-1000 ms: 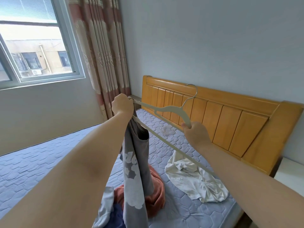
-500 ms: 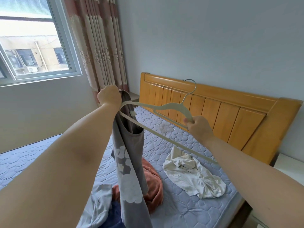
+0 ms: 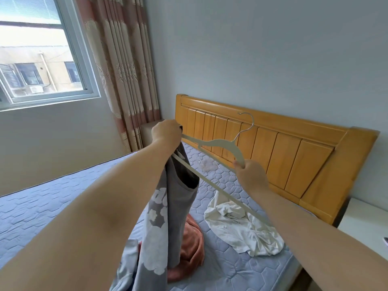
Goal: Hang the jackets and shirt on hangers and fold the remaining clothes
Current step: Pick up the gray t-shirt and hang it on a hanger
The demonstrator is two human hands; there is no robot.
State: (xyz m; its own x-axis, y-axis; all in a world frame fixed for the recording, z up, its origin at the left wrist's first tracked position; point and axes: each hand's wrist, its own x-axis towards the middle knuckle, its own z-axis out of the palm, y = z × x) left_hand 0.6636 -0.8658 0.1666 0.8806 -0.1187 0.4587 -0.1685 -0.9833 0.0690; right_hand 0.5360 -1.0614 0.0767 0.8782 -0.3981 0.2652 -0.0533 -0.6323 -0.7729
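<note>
My two bare arms reach up from the bottom corners of the picture. Low in the middle, a pale blue cloth (image 3: 126,259) lies at the bottom edge. Just past it sits a bunched orange cloth (image 3: 194,236) on the blue mattress (image 3: 42,211). To the right of that, a crumpled white cloth (image 3: 241,229) lies on the mattress too, apart from the orange one.

A grey shirt (image 3: 175,198) with white flower shapes hangs down the middle of the picture. It drops from my left hand (image 3: 165,133) to the bottom edge, in front of the orange cloth. My left hand is a closed fist around the top of the shirt and the left end of a cream hanger (image 3: 233,151). My right hand (image 3: 249,175), right of the middle, has its fingers curled around the hanger's right shoulder. Both hands hold the hanger up in the air, tilted down to the right. Its thin bottom bar runs across the dark opening of the shirt. I cannot tell if the bar is inside the shirt or only in front of it. Its metal hook points up.

Behind the hands is the wooden headboard (image 3: 283,148). A white side table (image 3: 365,223) stands at the right edge. A striped curtain (image 3: 126,70) hangs in the upper left, beside a window (image 3: 37,49) in the top left corner.
</note>
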